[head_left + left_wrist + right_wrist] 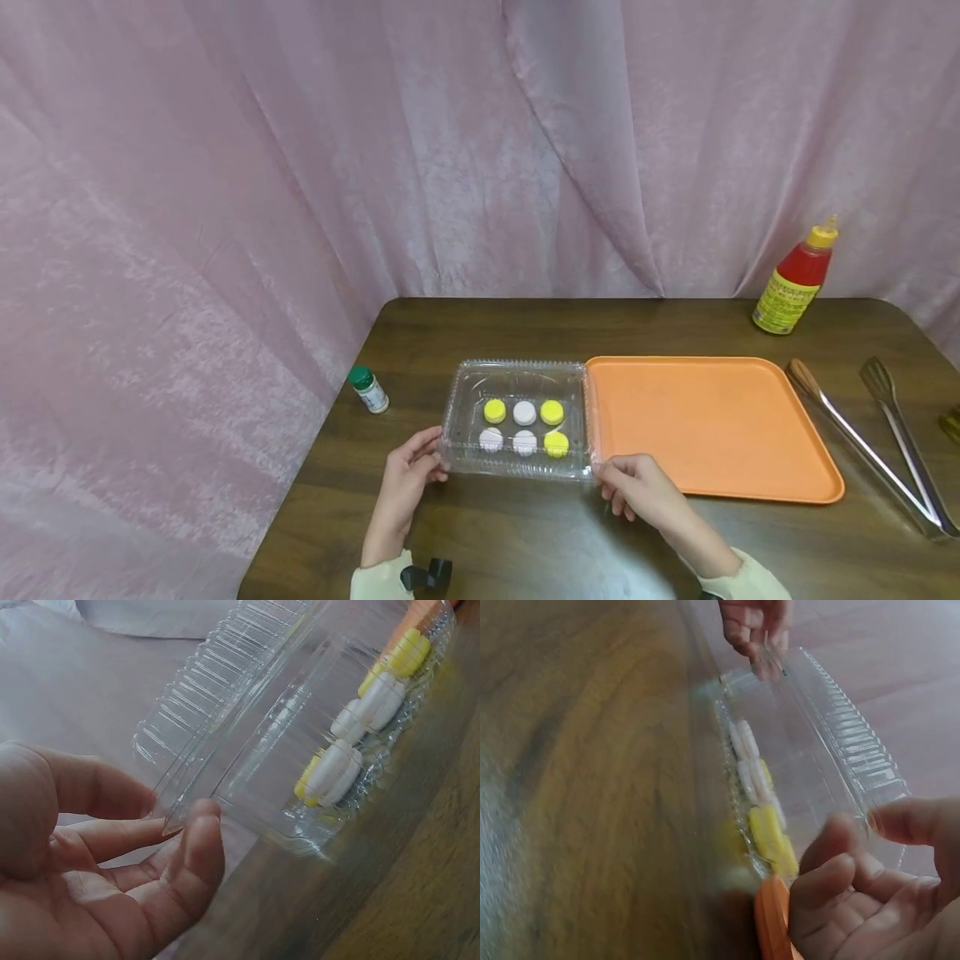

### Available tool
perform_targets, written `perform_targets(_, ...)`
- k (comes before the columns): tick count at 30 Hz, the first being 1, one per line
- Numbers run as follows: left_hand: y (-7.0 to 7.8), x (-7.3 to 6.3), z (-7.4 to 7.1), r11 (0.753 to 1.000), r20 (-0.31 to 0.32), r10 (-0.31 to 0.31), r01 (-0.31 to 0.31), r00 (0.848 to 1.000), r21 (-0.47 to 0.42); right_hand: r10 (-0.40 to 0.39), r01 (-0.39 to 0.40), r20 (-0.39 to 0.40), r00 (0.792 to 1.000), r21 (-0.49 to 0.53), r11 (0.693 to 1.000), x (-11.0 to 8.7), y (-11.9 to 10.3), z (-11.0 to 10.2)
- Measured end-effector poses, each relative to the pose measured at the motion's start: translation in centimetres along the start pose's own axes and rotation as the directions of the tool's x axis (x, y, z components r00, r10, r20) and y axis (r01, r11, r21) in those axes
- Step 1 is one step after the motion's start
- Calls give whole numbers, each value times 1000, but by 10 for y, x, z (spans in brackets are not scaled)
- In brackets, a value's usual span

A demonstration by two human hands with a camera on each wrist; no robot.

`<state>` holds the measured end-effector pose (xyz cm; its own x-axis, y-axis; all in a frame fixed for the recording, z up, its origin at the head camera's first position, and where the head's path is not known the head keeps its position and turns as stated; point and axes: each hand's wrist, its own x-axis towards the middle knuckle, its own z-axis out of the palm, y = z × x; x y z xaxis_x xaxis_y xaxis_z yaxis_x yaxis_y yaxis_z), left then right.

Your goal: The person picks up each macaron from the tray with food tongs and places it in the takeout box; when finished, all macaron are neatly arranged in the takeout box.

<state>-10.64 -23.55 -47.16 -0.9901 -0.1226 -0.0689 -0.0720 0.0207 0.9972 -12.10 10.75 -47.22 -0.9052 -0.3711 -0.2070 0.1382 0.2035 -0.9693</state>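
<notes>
A clear plastic clamshell box (517, 375) lies on the dark wooden table, and holds several round yellow and white discs (524, 426) in two rows. My left hand (435, 457) pinches its near left corner, with thumb and fingers on the clear rim (196, 769). My right hand (603, 475) pinches the near right corner beside the orange tray. In the right wrist view my right hand (859, 825) holds the ribbed lid edge (870, 769), which stands a little apart from the base. The discs (334, 769) (761, 802) sit inside, under the lid.
An empty orange tray (712, 425) touches the box's right side. Right of it lie metal tongs (862, 442) and a spatula (892, 417). A red squeeze bottle (795, 279) stands at the back right, a small green-capped bottle (367, 389) at the left edge. Pink curtains hang behind.
</notes>
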Motion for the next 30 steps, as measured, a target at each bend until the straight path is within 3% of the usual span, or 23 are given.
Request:
perform_targets(11, 4, 3, -1, 1000, 13, 1, -1, 1000, 17, -43, 45, -19, 999, 100, 994, 4, 1, 7)
perform_targets(16, 4, 4, -5, 999, 14, -5, 5, 1000, 38, -26, 30, -35, 999, 132, 991, 5, 4, 12)
perform_targets(22, 4, 5, -8, 997, 18, 0, -1, 1000, 77, -37, 38, -15, 999, 132, 991, 5, 1, 12)
perform_targets(26, 11, 8, -9, 992, 18, 10, -12, 1000, 127, -55, 54, 7, 998, 53, 997, 6, -3, 9)
perform_targets(28, 15, 10, -8, 983, 13, 26, -28, 1000, 183, -78, 76, -35, 996, -66, 995, 6, -7, 7)
perform_targets(30, 22, 13, -6, 962, 0, 62, -60, 998, 267, -126, 99, -114, 985, -222, 970, 7, -13, 4)
